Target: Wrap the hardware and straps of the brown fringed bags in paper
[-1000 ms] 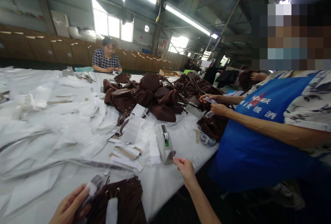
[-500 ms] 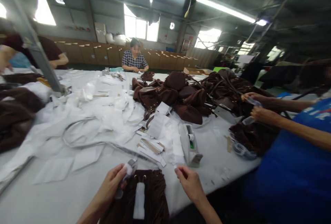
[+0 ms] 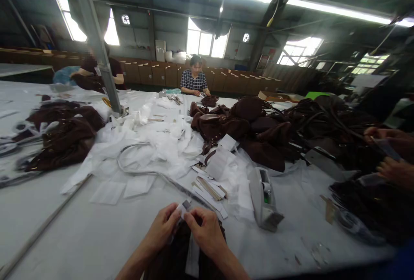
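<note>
A dark brown fringed bag (image 3: 173, 256) lies at the near table edge, mostly hidden under my hands. My left hand (image 3: 163, 228) pinches a small white wrapped part (image 3: 183, 208) at the bag's top. My right hand (image 3: 207, 232) meets it there, fingers closed on the same part. A white strip (image 3: 193, 259) runs down the bag below my right hand. A grey tape dispenser (image 3: 264, 197) stands to the right, apart from both hands.
White paper sheets and strips (image 3: 161, 146) cover the table's middle. A heap of brown bags (image 3: 255, 127) sits beyond the dispenser, more brown bags (image 3: 61, 135) at the left by a metal post (image 3: 97, 43). A co-worker's hands (image 3: 388, 153) work at the right; two people sit at the far side.
The view has swung left. My right hand came from beside the tape dispenser to the bag's top, where both hands now meet on the white wrapped part.
</note>
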`<state>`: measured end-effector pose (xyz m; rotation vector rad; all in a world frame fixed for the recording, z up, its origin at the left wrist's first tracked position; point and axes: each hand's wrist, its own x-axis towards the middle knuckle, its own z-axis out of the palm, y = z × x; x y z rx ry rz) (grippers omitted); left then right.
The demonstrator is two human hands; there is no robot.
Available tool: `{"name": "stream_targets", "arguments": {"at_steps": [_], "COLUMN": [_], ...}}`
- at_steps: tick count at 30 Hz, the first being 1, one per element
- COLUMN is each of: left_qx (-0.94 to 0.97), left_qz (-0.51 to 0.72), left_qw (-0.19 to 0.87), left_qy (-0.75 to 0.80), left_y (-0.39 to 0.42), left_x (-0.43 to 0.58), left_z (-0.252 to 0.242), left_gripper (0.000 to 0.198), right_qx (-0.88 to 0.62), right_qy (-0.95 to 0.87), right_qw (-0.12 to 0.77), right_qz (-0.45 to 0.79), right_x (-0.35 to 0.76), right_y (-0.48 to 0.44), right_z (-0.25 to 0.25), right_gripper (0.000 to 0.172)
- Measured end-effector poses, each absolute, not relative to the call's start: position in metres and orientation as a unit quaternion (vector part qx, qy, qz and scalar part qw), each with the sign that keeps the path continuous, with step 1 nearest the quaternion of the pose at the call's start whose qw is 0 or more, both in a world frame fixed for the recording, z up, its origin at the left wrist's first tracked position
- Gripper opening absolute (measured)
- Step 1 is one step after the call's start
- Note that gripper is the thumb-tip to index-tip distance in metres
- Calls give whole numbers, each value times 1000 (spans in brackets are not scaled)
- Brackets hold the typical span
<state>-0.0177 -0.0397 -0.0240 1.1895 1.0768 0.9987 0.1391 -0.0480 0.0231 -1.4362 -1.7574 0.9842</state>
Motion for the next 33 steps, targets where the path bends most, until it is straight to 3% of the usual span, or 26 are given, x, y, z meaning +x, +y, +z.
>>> {"name": "stream_targets", "arguments": {"at_steps": [13, 23, 27, 31, 33], "left_qx": [478, 355, 311, 253, 237], "left_qz": [444, 526, 548, 577, 597], "left_qw": [598, 622, 644, 652, 639], "left_qy": [466, 459, 434, 421, 423], "left_y": [-41, -46, -48, -46, -44], "left_x": [-16, -9, -6, -6, -8], "left_z": [-21, -25, -25, -30, -33], "left_gripper": [37, 40, 40, 37, 35], "right_qx": [-608, -493, -493, -511, -533], "right_qy": [-629, -518, -485, -433, -434], "right_qw": [331, 407, 435, 483, 502], "right_qz": [355, 569, 576, 564, 524], "right_x": [132, 127, 124, 122, 122], "right_y": [-36, -33, -31, -28, -30], "right_z": [4, -9, -12, -18, -20], "right_gripper": [39, 23, 29, 46, 45]}}
